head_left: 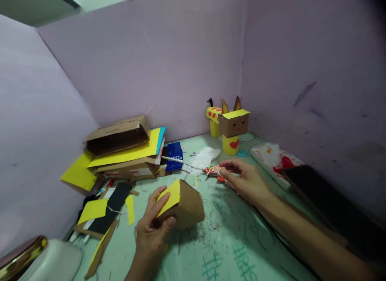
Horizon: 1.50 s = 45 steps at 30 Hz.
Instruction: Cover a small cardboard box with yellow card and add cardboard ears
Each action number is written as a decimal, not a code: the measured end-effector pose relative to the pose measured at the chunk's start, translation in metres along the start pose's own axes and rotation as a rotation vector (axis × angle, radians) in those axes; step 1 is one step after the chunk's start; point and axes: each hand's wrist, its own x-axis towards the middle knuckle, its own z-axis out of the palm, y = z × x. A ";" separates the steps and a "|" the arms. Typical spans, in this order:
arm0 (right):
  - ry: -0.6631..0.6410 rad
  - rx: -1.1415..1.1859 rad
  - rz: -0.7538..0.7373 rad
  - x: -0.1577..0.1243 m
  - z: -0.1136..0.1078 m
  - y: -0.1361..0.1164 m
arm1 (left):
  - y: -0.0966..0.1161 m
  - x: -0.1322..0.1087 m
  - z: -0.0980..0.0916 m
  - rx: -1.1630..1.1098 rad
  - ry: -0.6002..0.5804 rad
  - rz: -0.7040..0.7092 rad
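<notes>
My left hand [155, 222] is wrapped around a small brown cardboard box [188, 206], thumb on the near side and fingers over the top. A yellow paper piece [170, 197] covers the box's upper left face. Farther right, my right hand [245, 180] is stretched over a crumpled wrapper with a red, green and white pattern [212, 171]. Its thumb and forefinger are apart and close to the wrapper; whether they touch it I cannot tell. Beyond stands a cardboard animal head with ears [233, 126] on a yellow tube [230, 145] bearing a red heart.
At the left, an open cardboard box [117, 136] lies on yellow sheets [129, 154] and another box. Paper scraps [93, 210], a blue packet [174, 156] and white tissue [205, 158] lie about. On the right is a long black object [325, 204]. Walls enclose the green tabletop [229, 240].
</notes>
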 end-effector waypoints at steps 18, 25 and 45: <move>-0.294 0.291 0.221 -0.018 0.008 -0.028 | 0.009 -0.006 0.010 0.186 0.015 0.153; -0.458 0.369 0.217 -0.050 0.020 -0.046 | 0.007 -0.020 0.035 0.512 -0.104 0.489; -0.646 -0.344 -0.428 -0.048 0.033 -0.063 | 0.013 -0.014 0.011 -0.063 -0.163 0.017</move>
